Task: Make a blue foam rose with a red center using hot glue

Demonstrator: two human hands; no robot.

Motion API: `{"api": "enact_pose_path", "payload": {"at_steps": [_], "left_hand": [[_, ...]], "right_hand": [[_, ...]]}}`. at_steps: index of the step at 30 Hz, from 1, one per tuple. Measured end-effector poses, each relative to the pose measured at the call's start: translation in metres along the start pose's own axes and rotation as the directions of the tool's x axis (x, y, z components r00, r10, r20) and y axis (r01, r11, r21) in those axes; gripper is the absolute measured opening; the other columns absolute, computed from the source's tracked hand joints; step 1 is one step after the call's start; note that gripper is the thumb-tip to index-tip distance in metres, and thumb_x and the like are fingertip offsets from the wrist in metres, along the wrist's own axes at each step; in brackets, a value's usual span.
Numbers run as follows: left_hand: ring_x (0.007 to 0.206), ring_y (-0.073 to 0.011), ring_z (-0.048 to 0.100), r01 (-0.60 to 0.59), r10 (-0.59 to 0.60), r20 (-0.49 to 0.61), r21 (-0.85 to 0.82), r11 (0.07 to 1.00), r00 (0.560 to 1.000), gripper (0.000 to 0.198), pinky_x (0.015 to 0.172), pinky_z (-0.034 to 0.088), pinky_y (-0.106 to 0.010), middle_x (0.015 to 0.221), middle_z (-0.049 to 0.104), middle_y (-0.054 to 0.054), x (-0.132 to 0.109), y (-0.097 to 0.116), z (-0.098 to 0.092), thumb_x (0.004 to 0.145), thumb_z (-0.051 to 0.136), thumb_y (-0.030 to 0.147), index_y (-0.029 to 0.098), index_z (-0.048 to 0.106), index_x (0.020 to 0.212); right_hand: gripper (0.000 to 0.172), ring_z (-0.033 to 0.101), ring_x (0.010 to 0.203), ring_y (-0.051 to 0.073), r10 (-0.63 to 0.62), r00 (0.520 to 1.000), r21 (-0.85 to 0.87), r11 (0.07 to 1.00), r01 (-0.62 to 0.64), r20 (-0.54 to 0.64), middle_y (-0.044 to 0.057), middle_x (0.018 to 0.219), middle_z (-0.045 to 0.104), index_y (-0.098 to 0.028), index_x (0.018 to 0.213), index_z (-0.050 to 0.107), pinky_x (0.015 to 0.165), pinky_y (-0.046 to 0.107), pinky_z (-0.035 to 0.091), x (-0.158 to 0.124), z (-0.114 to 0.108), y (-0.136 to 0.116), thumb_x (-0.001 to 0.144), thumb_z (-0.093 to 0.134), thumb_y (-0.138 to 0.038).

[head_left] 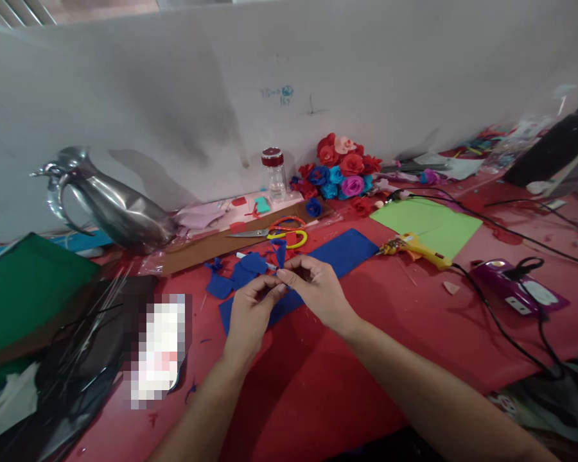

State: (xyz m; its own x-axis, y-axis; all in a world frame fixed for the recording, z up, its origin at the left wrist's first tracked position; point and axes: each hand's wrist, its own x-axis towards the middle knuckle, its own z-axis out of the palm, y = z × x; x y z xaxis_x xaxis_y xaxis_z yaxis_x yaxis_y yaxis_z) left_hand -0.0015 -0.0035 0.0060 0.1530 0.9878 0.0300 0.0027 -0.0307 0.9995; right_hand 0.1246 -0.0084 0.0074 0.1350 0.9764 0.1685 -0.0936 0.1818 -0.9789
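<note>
My left hand [250, 311] and my right hand [318, 289] meet above the red table [318, 385], fingers pinched together on a small blue foam piece [279, 251] that sticks up between them. Under the hands lies a long blue foam sheet [340, 251]. Several cut blue foam pieces [241, 273] lie just left of the fingers. Scissors with orange and yellow handles [282, 232] lie behind the hands.
A yellow glue gun [414, 247] rests on a green sheet [431, 221], its cord running right past a purple device [517, 285]. A bunch of foam roses [341, 170] and a small jar [274, 173] stand by the wall. A metal jug [110, 205] and green sheets [24, 289] are left.
</note>
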Motion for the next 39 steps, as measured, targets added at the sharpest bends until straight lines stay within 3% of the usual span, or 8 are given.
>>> {"api": "enact_pose_path", "payload": {"at_steps": [18, 29, 31, 36, 39], "left_hand": [[0.066, -0.0138, 0.057, 0.007, -0.013, -0.086, -0.069, 0.998, 0.996, 0.007, 0.068, 0.048, -0.027, 0.065, 0.067, 0.000, 0.0015, 0.0013, 0.0012, 0.065, 0.072, 0.025, 0.019, 0.070, 0.065], [0.068, -0.0134, 0.057, -0.025, 0.008, -0.178, -0.097, 0.995, 0.984, 0.008, 0.069, 0.046, -0.027, 0.069, 0.067, 0.000, 0.0050, -0.0034, -0.0033, 0.065, 0.072, 0.024, 0.019, 0.070, 0.070], [0.067, -0.0131, 0.057, -0.024, -0.001, -0.208, -0.115, 0.993, 0.978, 0.009, 0.068, 0.046, -0.026, 0.069, 0.067, 0.000, 0.0054, -0.0027, -0.0038, 0.065, 0.072, 0.024, 0.018, 0.070, 0.071], [0.069, -0.0136, 0.057, -0.036, 0.005, -0.220, -0.137, 0.990, 0.975, 0.010, 0.069, 0.046, -0.027, 0.071, 0.067, -0.001, 0.0060, -0.0019, -0.0049, 0.065, 0.073, 0.026, 0.019, 0.070, 0.072], [0.067, -0.0128, 0.056, -0.029, 0.003, -0.199, -0.128, 0.991, 0.980, 0.007, 0.068, 0.045, -0.026, 0.068, 0.066, 0.000, 0.0062, -0.0029, -0.0044, 0.065, 0.072, 0.025, 0.019, 0.070, 0.070]], "right_hand": [[0.011, 0.059, 0.062, 0.012, -0.002, 0.999, 0.009, 1.000, 0.002, 0.040, -0.001, 0.068, 0.065, -0.018, 0.074, 0.063, 0.062, 0.025, 0.048, -0.0002, 0.0003, 0.0034, 0.074, 0.066, -0.028], [0.010, 0.054, 0.063, 0.011, -0.091, 0.996, -0.163, 0.982, 0.094, 0.026, 0.000, 0.071, 0.061, -0.019, 0.074, 0.060, 0.060, 0.024, 0.043, -0.0013, -0.0005, 0.0041, 0.079, 0.060, -0.027], [0.014, 0.052, 0.061, 0.011, -0.104, 0.994, -0.183, 0.977, 0.110, 0.044, -0.001, 0.067, 0.059, -0.019, 0.070, 0.058, 0.058, 0.024, 0.041, -0.0026, -0.0006, 0.0030, 0.080, 0.058, -0.029], [0.045, 0.045, 0.052, 0.010, -0.098, 0.981, -0.103, 0.988, 0.117, 0.167, -0.002, 0.050, 0.048, -0.019, 0.050, 0.050, 0.055, 0.025, 0.037, -0.0056, -0.0006, 0.0005, 0.089, 0.047, -0.040], [0.033, 0.045, 0.051, 0.010, -0.045, 0.997, -0.054, 0.997, 0.048, 0.060, -0.003, 0.056, 0.051, -0.019, 0.062, 0.055, 0.051, 0.024, 0.036, -0.0035, -0.0005, 0.0012, 0.085, 0.056, -0.043]]}}
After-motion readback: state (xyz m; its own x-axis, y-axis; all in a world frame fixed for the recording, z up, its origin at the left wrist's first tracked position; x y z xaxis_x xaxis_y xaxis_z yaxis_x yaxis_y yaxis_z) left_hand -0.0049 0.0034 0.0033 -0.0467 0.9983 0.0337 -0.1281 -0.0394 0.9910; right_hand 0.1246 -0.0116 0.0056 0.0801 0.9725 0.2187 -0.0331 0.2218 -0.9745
